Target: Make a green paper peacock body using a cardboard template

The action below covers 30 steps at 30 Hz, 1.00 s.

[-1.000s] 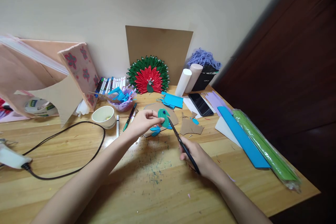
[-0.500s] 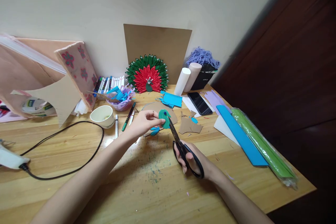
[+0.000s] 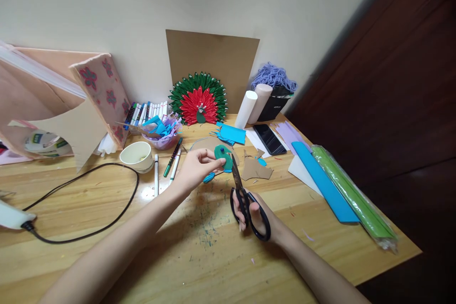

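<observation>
Between thumb and fingers, my left hand pinches a small green bird-shaped cutout with a dark blue dot for an eye. My right hand has its fingers through the loops of black-handled scissors. Their blades point up and away, parted a little, with the tips beside the cutout's right edge. Whether the blades touch it I cannot tell. Behind the left hand lies a round piece of cardboard, partly hidden, with bright blue paper at its near edge.
A red and green peacock fan leans on a brown board. Left are a paper bowl, markers, a purple bowl of scraps and a glue gun with a looping cord. Right lie cardboard scraps, a phone and blue sheet.
The scissors have turned more upright and their blades have parted slightly beside the green cutout. The left hand still pinches the cutout. The whole view has shifted slightly.
</observation>
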Tool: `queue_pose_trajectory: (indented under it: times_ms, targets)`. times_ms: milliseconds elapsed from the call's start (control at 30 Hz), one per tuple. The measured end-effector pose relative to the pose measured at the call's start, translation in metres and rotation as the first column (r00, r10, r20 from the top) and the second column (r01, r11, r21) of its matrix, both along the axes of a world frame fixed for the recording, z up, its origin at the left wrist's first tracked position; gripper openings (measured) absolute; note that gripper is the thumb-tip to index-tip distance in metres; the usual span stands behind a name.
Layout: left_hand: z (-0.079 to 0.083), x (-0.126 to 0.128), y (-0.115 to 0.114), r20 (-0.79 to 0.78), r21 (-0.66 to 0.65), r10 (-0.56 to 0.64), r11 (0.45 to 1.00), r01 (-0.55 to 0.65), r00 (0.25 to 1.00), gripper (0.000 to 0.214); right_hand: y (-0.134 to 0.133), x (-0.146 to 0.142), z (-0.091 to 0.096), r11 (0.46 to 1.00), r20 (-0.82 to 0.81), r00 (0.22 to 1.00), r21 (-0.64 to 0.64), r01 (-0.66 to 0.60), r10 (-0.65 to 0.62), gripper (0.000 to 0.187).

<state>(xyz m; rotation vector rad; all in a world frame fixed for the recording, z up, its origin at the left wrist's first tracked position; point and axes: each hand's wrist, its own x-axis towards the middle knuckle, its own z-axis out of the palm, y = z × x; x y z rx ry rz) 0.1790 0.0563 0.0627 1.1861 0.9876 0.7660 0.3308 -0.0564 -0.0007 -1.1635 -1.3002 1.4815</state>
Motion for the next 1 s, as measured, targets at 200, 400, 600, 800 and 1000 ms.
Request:
queue_pose_trajectory:
  times_ms: [200,400,600,800,1000]
  targets:
    - [-0.002,0.000,-0.001,-0.003,0.028,0.009,1.000,-0.009,1.000,0.025,0.001,0.001,-0.002,1.000,0.019,1.000,0.005,0.016,-0.016,0.078]
    - [-0.001,0.001,-0.002,-0.013,0.013,0.008,1.000,-0.008,1.000,0.025,0.000,0.002,-0.004,1.000,0.046,0.999,0.003,0.027,-0.027,0.075]
    - [0.001,0.000,-0.003,-0.008,-0.005,0.007,1.000,-0.007,1.000,0.026,0.000,0.003,-0.014,0.998,0.090,0.994,0.017,0.056,-0.057,0.072]
    - [0.003,0.000,-0.005,0.013,-0.030,-0.011,0.999,0.011,1.000,0.024,0.000,0.006,-0.018,0.992,0.169,0.978,0.031,0.122,-0.126,0.065]
    - [-0.008,-0.007,0.013,-0.011,0.012,0.079,0.997,-0.079,0.997,0.017,0.014,0.045,0.019,0.910,0.735,0.554,0.215,0.355,-0.391,0.043]
